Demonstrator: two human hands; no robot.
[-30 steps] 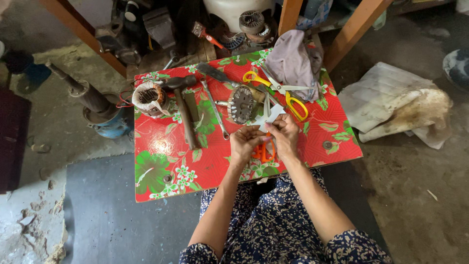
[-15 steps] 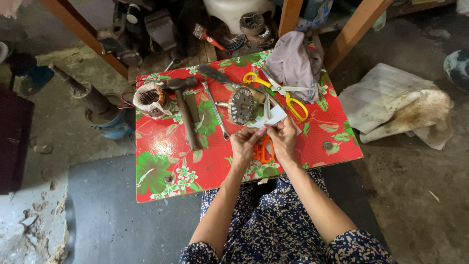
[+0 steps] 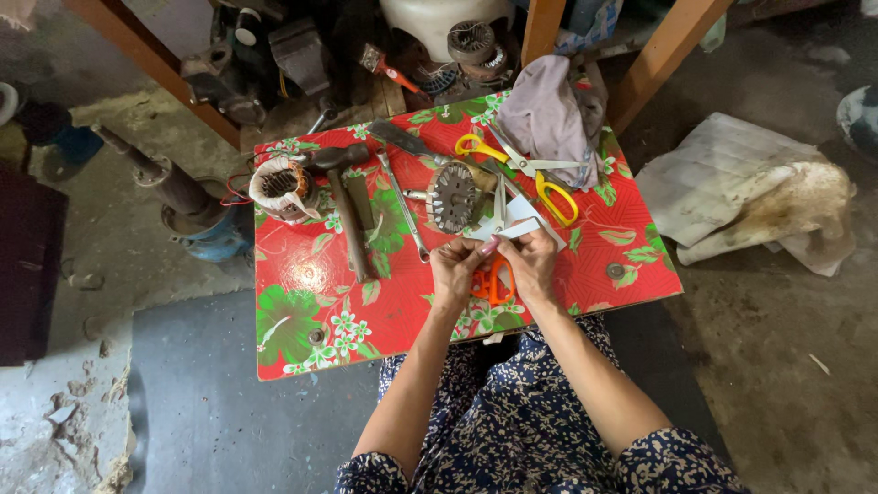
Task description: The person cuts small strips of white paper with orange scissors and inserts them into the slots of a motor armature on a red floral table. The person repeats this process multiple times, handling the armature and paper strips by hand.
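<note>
Now we hold both hands close together over the near middle of the red flowered table. Our left hand pinches the edge of a white paper strip, fingers curled in tight. Our right hand is closed around orange scissors, whose handles show between the two hands and whose blades rise through the paper. Whether the blades are parted or shut, we cannot tell.

Just beyond the paper lies a round grey rotor, and beside it a second pair, the yellow scissors, flat on the cloth-covered top. A mauve rag is bunched at the far right edge. To the left lie a hammer and a slim wrench, and near the far left corner stands a wound stator with red wires. On the floor to the right lies crumpled sheeting.
</note>
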